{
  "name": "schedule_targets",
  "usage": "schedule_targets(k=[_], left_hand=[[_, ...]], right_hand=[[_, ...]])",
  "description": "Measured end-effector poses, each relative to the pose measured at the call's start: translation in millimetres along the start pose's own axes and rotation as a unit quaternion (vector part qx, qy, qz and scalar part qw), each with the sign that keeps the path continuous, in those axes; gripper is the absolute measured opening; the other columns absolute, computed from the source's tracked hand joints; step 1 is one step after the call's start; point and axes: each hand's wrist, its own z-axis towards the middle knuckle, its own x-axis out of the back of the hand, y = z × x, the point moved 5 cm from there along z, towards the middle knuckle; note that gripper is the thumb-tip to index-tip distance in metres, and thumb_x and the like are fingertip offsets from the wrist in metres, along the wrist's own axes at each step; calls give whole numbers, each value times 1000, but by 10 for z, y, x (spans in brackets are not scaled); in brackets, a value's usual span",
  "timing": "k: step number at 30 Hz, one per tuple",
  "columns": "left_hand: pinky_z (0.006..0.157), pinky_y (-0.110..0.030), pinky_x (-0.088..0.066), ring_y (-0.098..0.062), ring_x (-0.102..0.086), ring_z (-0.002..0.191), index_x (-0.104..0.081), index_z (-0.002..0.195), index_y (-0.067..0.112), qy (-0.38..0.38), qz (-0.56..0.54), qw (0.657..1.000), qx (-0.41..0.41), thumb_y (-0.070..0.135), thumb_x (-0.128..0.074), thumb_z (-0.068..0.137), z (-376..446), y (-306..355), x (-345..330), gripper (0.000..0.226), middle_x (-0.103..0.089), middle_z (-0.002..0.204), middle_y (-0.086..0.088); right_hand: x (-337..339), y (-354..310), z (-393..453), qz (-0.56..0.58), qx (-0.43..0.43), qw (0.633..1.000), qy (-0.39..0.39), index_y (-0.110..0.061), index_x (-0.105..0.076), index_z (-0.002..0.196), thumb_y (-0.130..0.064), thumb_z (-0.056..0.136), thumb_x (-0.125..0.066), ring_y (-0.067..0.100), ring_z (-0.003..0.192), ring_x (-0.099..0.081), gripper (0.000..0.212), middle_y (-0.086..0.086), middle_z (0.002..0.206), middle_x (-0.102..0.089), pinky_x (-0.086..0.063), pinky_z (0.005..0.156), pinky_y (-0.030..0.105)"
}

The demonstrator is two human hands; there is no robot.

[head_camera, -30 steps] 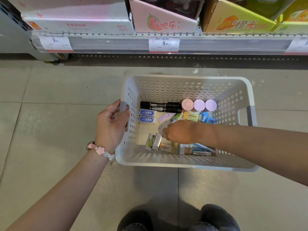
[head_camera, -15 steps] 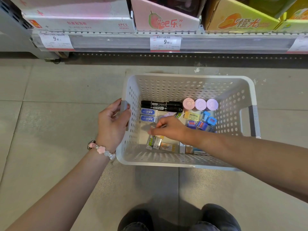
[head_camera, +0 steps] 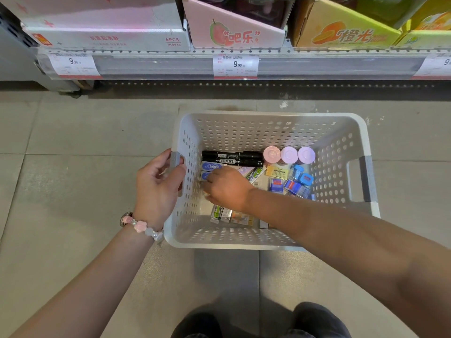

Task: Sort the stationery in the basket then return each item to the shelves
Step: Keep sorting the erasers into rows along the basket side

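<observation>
A white perforated basket (head_camera: 268,116) stands on the tiled floor. My left hand (head_camera: 156,186) grips its grey left handle. My right hand (head_camera: 227,187) reaches down inside, fingers curled at the left wall over the blue-and-white eraser boxes (head_camera: 211,166); whether it holds anything is hidden. Two black markers (head_camera: 234,158) lie along the back, beside three round pastel cases (head_camera: 289,154). A yellow box (head_camera: 277,172) and several small blue packs (head_camera: 299,183) sit to the right. Green-labelled packs (head_camera: 216,213) lie by the near wall.
A low shelf edge (head_camera: 170,64) with price tags (head_camera: 235,65) runs across the top. On it stand a white carton (head_camera: 105,32), a pink carton (head_camera: 231,32) and an orange carton (head_camera: 341,32). My knees (head_camera: 314,320) show at the bottom.
My right hand has moved from the middle of the basket to the left, up to the eraser boxes. The left hand has stayed on the handle.
</observation>
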Motion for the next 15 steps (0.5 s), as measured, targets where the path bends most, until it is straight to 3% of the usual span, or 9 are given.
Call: schedule_targets(k=[2,6,9,15], left_hand=[[68,-60,-52,-27,-59,79,-66,100,6,3,3,1000,3,0,-58,89,1,-7,5,15,-65,87,-5],[69,-52,-55,-24,-63,81,-66,102,5,2,4,1000,9,0,-57,89,-9,14,-2,17,-67,86,1],[69,-43,-56,-20,-65,82,-65,101,6,2,3,1000,10,-1,-56,89,-13,11,-5,17,-68,83,8],[65,-35,-54,-9,-63,72,-66,98,11,5,8,1000,9,-2,-56,89,-5,-3,-18,18,-68,73,17]], right_hand=[[-52,-20,-12,-31,31,999,-29,-21,-69,56,-32,48,-86,14,46,-56,22,-5,55,-59,-45,46,18],[-52,-24,-111,-36,57,998,-21,-18,-69,52,-33,51,-85,16,48,-55,22,-1,64,-63,-42,46,19],[-13,-8,-166,-55,57,997,6,-15,-68,52,-16,53,-82,20,55,-57,15,3,75,-66,-42,49,23],[2,9,-81,-49,32,998,-1,-15,-63,45,-11,43,-86,20,52,-56,23,1,68,-65,-43,53,23]])
